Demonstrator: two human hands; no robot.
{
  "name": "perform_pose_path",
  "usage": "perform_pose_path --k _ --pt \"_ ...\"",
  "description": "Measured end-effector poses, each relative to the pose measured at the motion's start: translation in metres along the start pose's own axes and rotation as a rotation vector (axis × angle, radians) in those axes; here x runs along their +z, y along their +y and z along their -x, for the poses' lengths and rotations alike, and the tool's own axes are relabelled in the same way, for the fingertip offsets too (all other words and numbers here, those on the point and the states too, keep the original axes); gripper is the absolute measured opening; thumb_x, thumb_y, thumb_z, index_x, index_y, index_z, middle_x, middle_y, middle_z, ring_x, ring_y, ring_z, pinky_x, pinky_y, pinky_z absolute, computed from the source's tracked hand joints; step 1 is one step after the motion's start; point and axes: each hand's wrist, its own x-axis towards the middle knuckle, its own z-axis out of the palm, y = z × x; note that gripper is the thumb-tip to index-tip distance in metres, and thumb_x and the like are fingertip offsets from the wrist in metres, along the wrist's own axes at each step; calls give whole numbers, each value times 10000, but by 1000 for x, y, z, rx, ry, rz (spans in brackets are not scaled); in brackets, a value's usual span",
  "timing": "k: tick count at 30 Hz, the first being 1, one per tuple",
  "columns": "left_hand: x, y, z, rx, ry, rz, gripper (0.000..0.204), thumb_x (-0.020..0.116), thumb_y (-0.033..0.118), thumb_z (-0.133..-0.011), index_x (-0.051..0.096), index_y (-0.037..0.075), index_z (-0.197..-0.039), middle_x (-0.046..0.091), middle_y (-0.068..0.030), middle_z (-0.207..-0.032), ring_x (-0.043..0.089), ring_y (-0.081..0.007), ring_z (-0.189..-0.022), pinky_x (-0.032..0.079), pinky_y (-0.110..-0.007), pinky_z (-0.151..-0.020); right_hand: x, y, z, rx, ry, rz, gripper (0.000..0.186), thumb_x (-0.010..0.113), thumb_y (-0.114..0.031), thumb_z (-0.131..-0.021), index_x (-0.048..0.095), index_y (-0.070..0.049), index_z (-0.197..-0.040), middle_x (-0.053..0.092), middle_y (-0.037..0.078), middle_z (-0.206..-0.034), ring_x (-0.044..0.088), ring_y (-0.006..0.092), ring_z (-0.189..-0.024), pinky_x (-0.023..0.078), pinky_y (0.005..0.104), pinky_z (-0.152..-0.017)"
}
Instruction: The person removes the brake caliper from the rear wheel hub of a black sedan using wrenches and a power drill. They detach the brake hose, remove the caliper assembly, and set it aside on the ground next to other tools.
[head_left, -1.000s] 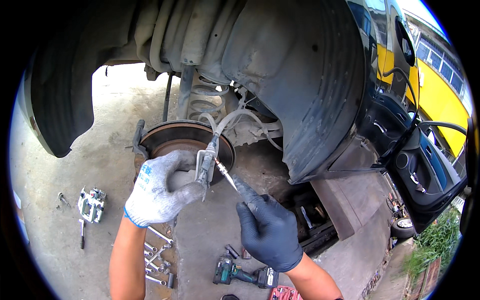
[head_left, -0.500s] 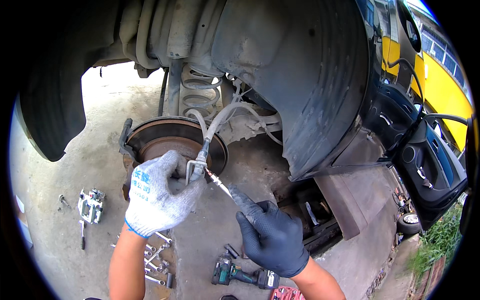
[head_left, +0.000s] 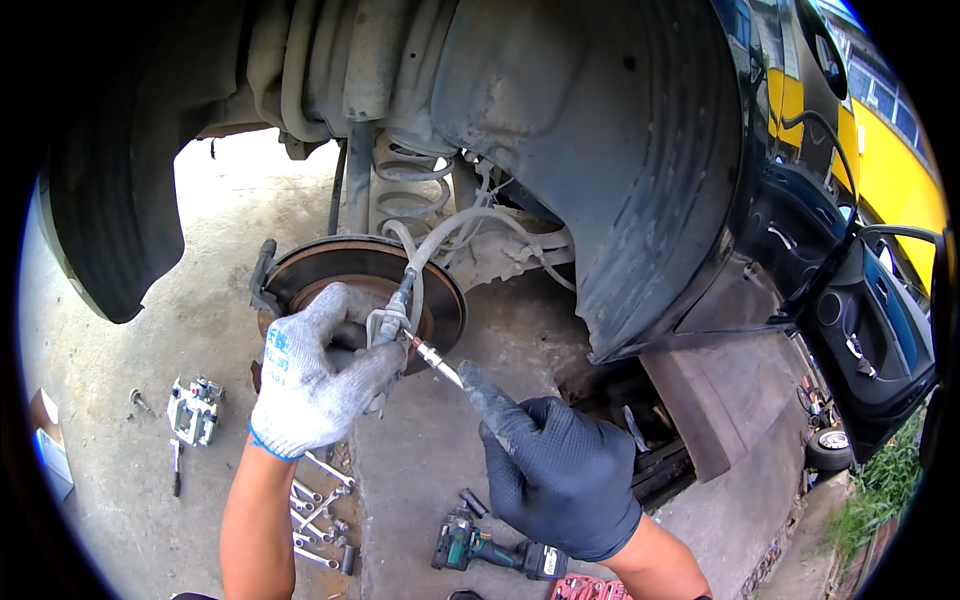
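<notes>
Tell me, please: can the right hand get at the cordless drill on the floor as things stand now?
Probably yes, but not at once. The drill lies on bare concrete just below the right hand, with nothing between them. However, that hand holds a thin metal tool against the brake hose fitting, so it would first have to let go.

Rest of scene, concrete floor [head_left: 160, 330]:

- Cordless drill/driver [head_left: 490, 545], dark green w/ black battery, laid on its side near bottom centre.
- Combination wrenches [head_left: 318, 520], several, scattered loosely left of the drill; a small dark socket is seen at their lower end.
- Metal part w/ clips [head_left: 193, 410] set down at left, a screwdriver-like tool just below it; a lone bolt lies close by, further left.
- Cardboard box [head_left: 48, 445] cut off by left rim.
- Car door [head_left: 870, 340] stood open at right, dark inner trim visible.
- Yellow vehicle [head_left: 895, 170] seen beyond the door.
- Grass strip [head_left: 880, 490] at lower right.
- Small wheel [head_left: 828, 445] lying beside the grass.
</notes>
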Motion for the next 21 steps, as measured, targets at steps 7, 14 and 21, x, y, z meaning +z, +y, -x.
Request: perform_pose_path --k 7,14,21 --pt "2 4 1 -70 -3 101 248 919 147 -899 786 41 -1079 760 -84 -757 728 -119 -649 563 -318 -623 0 -2 -13 2 -28 -10 722 786 -151 -862 729 -154 -1582 554 13 -768 577 199 -566 488 371 -522" --pt "12 -5 3 212 74 -96 216 889 150 -839 783 68 -1008 714 -103 -766 726 -296 -677 546 -413 -660 -5 -4 -9 -9 -84 -11 756 765 -147 -835 711 -88 -1587 535 25 -750 566 211 -559 483 391 -506" --pt "19 -3 8 476 142 -382 220 876 119 -763 769 69 -948 690 -103 -779 659 -355 -707 490 -471 -699 -19 -16 -5 -138 -169 390 766 723 -276 -828 704 -126 -1579 505 53 -761 549 234 -564 424 425 -476"
